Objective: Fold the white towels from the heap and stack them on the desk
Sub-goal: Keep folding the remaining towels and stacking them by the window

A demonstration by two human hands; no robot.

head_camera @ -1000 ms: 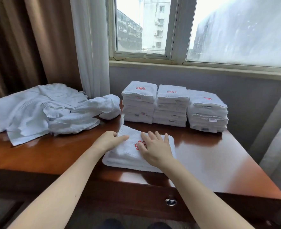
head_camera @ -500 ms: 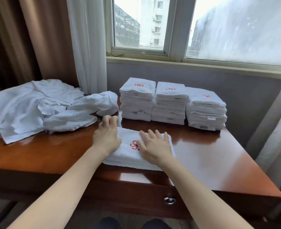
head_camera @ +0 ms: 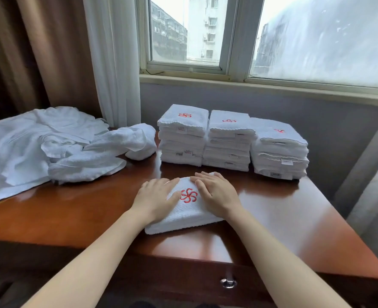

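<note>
white towel (head_camera: 184, 215) half hidden under left hand (head_camera: 156, 197), right hand (head_camera: 217, 194); heap (head_camera: 39, 147) cropped left.

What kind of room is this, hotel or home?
Likely a hotel room. Three stacks of folded white towels all bear the same red embroidered logo, a heap of white linen waits on a wooden desk, and heavy curtains hang beside a window facing city buildings.

Wooden bench (head_camera: 72, 214) with towels.
Heap (head_camera: 39, 147) at left, three stacks (head_camera: 228, 141) side by side at the back, one folded towel (head_camera: 188, 216) in front of them.
</note>
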